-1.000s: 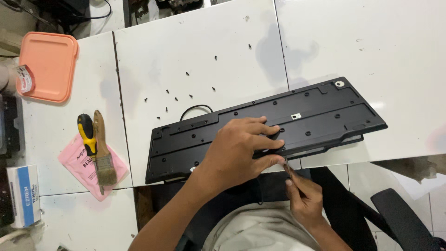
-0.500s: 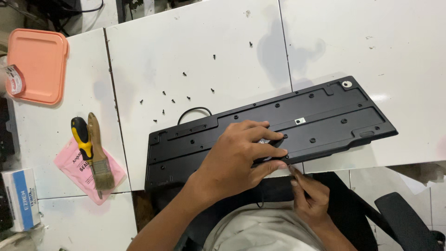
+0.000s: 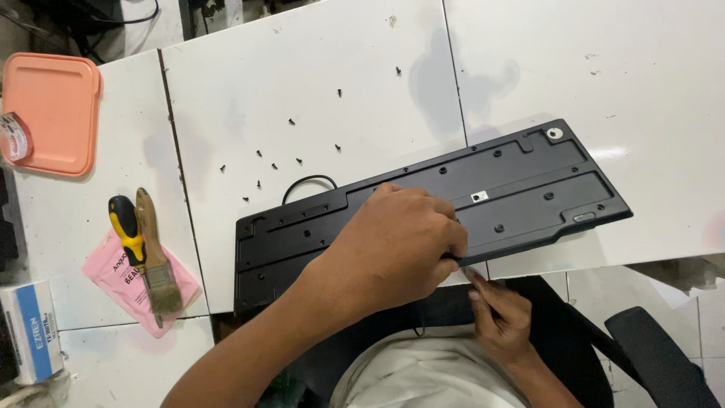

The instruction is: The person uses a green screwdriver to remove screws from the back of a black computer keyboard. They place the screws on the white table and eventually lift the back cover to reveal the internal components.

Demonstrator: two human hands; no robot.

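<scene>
Black plastic keyboard, face down, slanted across the white bench.

We laid our left hand flat on the long black plastic keyboard, fingers spread and pressing its near edge. Its long axis ran from lower left up to upper right, the near edge overhanging the white bench. Our right hand, just below that edge, had its grip pinched on something thin that we could not make out. Small black screws lay scattered beyond the keyboard.
</scene>
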